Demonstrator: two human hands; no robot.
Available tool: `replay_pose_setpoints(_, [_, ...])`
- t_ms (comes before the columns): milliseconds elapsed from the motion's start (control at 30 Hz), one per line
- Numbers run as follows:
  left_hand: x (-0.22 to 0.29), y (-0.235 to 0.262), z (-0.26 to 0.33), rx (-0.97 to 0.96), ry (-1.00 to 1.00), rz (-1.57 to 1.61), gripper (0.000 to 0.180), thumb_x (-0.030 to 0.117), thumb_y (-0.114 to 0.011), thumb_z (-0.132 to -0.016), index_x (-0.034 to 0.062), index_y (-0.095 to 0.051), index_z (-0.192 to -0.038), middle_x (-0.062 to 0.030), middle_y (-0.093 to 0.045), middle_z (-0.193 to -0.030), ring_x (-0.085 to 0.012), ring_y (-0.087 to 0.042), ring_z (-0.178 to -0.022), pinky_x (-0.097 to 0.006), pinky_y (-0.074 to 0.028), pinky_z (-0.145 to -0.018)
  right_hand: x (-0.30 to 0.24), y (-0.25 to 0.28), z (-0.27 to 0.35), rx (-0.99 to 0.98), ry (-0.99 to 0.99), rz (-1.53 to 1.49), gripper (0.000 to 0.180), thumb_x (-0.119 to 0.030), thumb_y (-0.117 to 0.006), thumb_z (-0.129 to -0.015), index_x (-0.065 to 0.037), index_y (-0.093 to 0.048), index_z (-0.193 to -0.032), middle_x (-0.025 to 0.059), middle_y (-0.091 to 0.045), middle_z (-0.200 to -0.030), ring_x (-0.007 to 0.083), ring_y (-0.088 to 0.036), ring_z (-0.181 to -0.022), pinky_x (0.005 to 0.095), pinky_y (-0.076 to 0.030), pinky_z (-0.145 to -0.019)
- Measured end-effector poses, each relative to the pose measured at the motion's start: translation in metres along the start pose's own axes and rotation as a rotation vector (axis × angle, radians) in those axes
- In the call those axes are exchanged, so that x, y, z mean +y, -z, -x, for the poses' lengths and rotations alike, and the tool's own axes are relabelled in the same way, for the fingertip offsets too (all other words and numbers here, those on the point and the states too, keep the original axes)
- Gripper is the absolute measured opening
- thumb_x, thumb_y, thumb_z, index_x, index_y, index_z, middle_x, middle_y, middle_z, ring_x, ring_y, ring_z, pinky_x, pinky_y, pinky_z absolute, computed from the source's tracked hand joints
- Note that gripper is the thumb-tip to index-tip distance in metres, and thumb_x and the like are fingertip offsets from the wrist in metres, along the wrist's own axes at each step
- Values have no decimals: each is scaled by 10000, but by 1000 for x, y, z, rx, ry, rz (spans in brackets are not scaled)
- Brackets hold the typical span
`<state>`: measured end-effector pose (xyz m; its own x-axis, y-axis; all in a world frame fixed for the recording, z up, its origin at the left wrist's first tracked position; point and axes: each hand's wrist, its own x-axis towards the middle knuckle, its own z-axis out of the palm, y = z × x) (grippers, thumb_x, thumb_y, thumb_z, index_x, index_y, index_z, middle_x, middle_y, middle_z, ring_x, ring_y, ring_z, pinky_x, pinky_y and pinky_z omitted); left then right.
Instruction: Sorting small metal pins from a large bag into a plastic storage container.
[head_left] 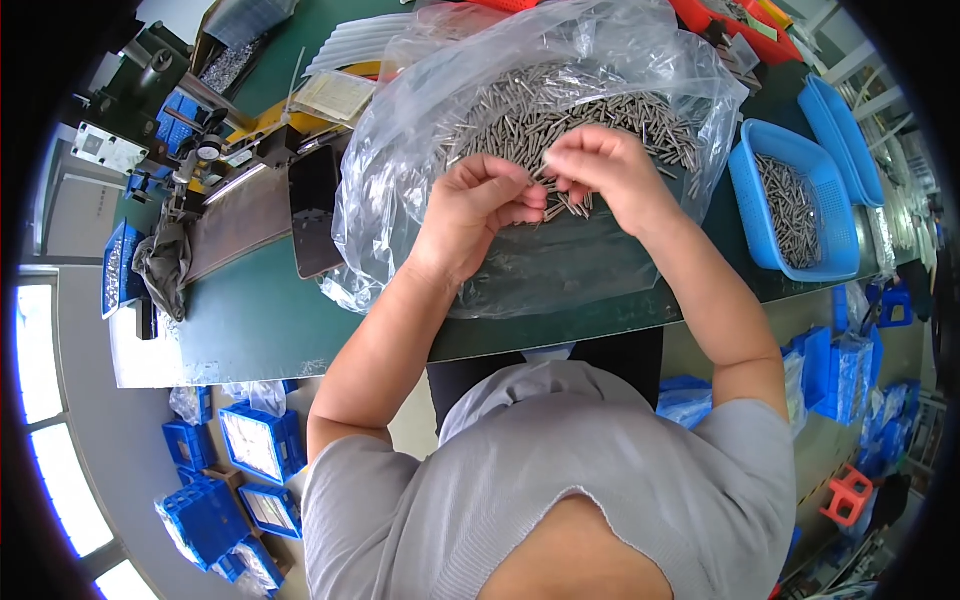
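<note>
Green table [260, 320] runs under both hands & out past them on either side. Clear plastic bag [400, 170] lies open on it, sheet spread beneath the hands, w/ its crumpled edge rising beyond them. Pile of metal pins [530, 100] sits in the bag, directly past the fingertips, some right under them. L forearm [385, 345] slants up & inward from below; R forearm [705, 275] does likewise from the opp. side, elbow bent wider out. Blue basket [842, 190], w/ more pins inside, stands well to the right of the R hand. Black slab, phone-like [315, 215], lies left of the L hand, by the bag's edge. L hand [465, 208]: fingers curled, thumb laid toward index, tips pointing right. R hand [615, 172]: knuckles up, thumb & index drawn tog., other fingers tucked. Tips nearly meet; can't tell if either grips a pin.
</note>
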<state>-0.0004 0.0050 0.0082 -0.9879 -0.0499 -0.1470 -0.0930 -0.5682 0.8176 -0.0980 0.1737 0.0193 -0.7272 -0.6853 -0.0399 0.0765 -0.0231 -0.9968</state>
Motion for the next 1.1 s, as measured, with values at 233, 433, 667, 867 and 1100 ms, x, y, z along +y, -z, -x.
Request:
replay_pose_setpoints(233, [4, 2, 1, 67, -48, 14, 102, 75, -526, -889, -16, -562, -917, -163, -641, -834, -220, -636, -733, -313, -536, -698, -5, 21, -8, 42, -96, -570, 147, -156, -536, -853, -26, -594, -893, 69, -631, -841, 139, -610, -740, 299, -527, -675])
replay_pose_setpoints(433, [5, 4, 2, 82, -46, 42, 94, 77, -527, -889, -4, -564, -921, -156, -641, -830, -220, -637, -734, -315, -536, -696, 5, 5, 3, -80, 507, 1120, 126, -141, -661, -726, -56, -617, -809, 97, -568, -733, 250, -584, -639, 330, -466, -564])
replay_pose_setpoints(667, [5, 5, 1, 77, -44, 36, 91, 76, -528, -888, -2, -563, -917, -154, -641, -824, -220, -637, -729, -318, -538, -697, 3, -21, 9, -56, 537, 1566, 53, -76, -547, -716, -28, -568, -712, 101, -572, -722, 284, -612, -643, 368, -503, -555])
replay_pose_setpoints(867, [6, 4, 1, 80, -43, 32, 94, 76, -528, -889, -8, -557, -921, -158, -640, -829, -224, -637, -729, -319, -538, -696, -1, -8, 11, -63, 516, 1538, 64, -87, -571, -756, -32, -547, -736, 114, -542, -727, 293, -599, -641, 387, -491, -551])
replay_pose_setpoints(1100, [4, 5, -1, 84, -37, 34, 90, 76, -532, -887, -4, -556, -920, -155, -638, -824, -223, -636, -730, -320, -537, -694, -1, -7, 7, -112, 584, 1473, 74, -94, -577, -758, -28, -549, -741, 115, -542, -737, 297, -596, -640, 400, -489, -569])
